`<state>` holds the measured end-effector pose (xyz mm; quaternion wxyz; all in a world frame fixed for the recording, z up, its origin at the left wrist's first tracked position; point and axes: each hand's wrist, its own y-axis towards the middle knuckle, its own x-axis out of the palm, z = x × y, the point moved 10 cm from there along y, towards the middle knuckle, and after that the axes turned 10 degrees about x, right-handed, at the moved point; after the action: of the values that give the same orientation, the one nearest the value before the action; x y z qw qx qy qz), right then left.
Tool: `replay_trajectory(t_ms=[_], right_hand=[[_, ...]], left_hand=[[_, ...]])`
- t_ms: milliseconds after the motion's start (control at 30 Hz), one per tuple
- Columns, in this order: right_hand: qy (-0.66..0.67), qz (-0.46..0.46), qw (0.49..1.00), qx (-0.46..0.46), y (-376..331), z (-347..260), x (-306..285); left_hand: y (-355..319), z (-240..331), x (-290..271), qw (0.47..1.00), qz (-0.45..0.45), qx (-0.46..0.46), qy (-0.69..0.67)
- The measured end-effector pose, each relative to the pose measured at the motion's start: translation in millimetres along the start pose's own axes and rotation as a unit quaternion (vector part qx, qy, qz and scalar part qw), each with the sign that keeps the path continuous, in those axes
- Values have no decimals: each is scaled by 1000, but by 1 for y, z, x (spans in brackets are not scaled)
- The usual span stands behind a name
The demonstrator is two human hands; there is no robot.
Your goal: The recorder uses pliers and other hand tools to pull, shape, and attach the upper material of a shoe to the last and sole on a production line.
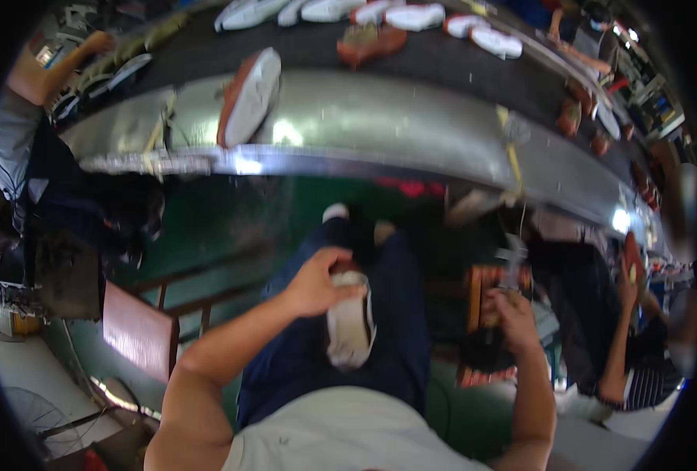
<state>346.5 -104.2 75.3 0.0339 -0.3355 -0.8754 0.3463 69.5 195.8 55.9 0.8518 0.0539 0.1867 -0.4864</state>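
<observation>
My left hand (322,284) is closed around a shoe (351,330) with a pale sole, a bit of brown upper showing by my fingers. The shoe lies over my lap, sole up. Out to the right, my right hand (513,318) is closed and blurred, its fingers pinched together. Whatever it grips is too smeared to name. Close to that hand are a dark rounded thing (485,351), a grey upright piece (511,259) and an orange-brown slatted crate or stand (478,298).
A conveyor with a metal edge (380,129) curves across ahead. On it lie a brown shoe with a white sole (250,98), another brown shoe (370,47) and several white soles (415,17). A brown stool (136,330) stands left. Co-workers sit on both sides; one hand (629,286) shows right.
</observation>
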Motion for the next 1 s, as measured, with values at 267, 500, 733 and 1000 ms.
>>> replay_trajectory(t_ms=[267,500,733,1000], right_hand=[[-152,-209,966,-26,-73,44,171],[-140,-282,948,-36,-62,22,201],[-159,-290,944,4,-38,12,201],[-324,-98,917,-210,7,25,198]], left_hand=[[-15,-18,34,988,-21,44,-144],[-19,-17,53,978,-83,85,-171],[-10,-8,49,988,-48,104,-101],[6,-46,55,981,-47,44,-181]])
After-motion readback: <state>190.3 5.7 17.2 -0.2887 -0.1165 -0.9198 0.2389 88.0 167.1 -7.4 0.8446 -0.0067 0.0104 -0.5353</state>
